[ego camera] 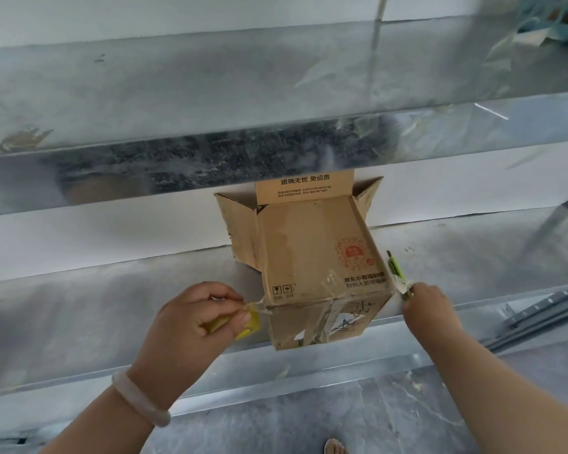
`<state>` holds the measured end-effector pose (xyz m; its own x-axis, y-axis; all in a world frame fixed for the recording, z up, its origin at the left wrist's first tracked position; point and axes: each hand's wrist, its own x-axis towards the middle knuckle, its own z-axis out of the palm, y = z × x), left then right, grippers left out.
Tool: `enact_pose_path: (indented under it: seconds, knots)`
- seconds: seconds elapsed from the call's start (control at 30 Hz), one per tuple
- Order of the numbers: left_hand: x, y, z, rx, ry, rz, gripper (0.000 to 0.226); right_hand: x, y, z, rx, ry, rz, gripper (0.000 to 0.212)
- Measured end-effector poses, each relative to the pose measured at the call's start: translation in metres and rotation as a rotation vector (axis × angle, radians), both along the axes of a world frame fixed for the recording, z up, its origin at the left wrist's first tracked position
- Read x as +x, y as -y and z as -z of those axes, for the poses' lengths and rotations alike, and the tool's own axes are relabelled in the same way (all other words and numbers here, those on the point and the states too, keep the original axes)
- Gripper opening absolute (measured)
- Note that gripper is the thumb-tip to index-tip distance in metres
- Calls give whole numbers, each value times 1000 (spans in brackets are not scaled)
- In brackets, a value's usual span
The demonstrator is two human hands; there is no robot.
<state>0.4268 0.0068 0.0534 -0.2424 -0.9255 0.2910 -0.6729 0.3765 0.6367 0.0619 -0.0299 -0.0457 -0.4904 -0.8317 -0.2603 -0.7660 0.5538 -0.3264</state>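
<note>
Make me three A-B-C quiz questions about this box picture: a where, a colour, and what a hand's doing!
1. Where does the cardboard box sit?
A. on the metal shelf
B. on the floor
C. in a basket

2. What colour is the object in the left hand?
A. red
B. yellow
C. blue

3. What is the right hand doing?
A. lying flat, empty
B. gripping a green tool
C. waving

Answers: A, it rests on the shelf; B, yellow shows between the fingers; B, the tool sticks up from its fingers.
</note>
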Motion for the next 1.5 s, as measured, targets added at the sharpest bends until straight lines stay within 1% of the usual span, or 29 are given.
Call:
enact_pose_path:
  seconds: [0.07, 0.17, 0.23, 0.3, 0.4, 0.53, 0.6, 0.7, 0.73, 0.8, 0.87, 0.9, 0.97, 1.03, 1.13, 1.2, 1.3, 1.43, 1.5]
  knots:
    - [2, 0, 1, -1, 11, 12, 31, 8, -9, -8, -96, 135, 75, 9]
    - [5, 1, 0, 7, 4, 38, 44, 27, -38, -37, -331, 363, 234, 15]
    - [6, 1, 0, -11, -9, 52, 39, 44, -65, -61, -498, 474, 258, 16]
    - [7, 1, -1, -31, -31, 54, 26, 66, -93, -85, -624, 522, 198, 15]
    - [9, 2, 0, -54, -90, 99, 21, 102, -126, -117, -638, 476, -11, 26]
    - [14, 3, -1, -55, -100, 142, 20, 145, -151, -137, -557, 360, -264, 23]
    - [16, 3, -1, -56, -105, 150, 20, 162, -157, -138, -504, 350, -361, 31]
    - [18, 2, -1, -60, -129, 137, 21, 180, -160, -128, -444, 301, -460, 54]
    - [19, 2, -2, -67, -122, 130, 22, 186, -160, -124, -443, 269, -493, 58]
    - [18, 2, -3, -67, -99, 122, 24, 197, -159, -117, -450, 184, -551, 58]
    - [18, 1, -4, -58, -89, 119, 26, 206, -157, -115, -457, 58, -563, 58]
    - [18, 1, -4, -61, -88, 115, 26, 209, -156, -117, -443, 31, -546, 57]
    - [17, 1, -3, -65, -90, 97, 19, 214, -155, -119, -438, -66, -533, 59]
    - [16, 1, -2, -68, -82, 81, 6, 219, -152, -117, -452, -157, -526, 72]
    - [11, -1, -4, -71, -68, 67, 3, 224, -146, -116, -363, -240, -501, 99]
    - [8, -2, -5, -62, -80, 33, 3, 225, -144, -116, -303, -266, -486, 107]
    - [6, -1, -4, -52, -74, -37, 3, 223, -143, -116, -264, -257, -487, 108]
    - [2, -4, -6, -45, -73, -44, 3, 218, -140, -119, -312, -271, -498, 113]
    - [2, -2, -6, -22, -85, -89, 3, 216, -140, -112, -321, -256, -494, 118]
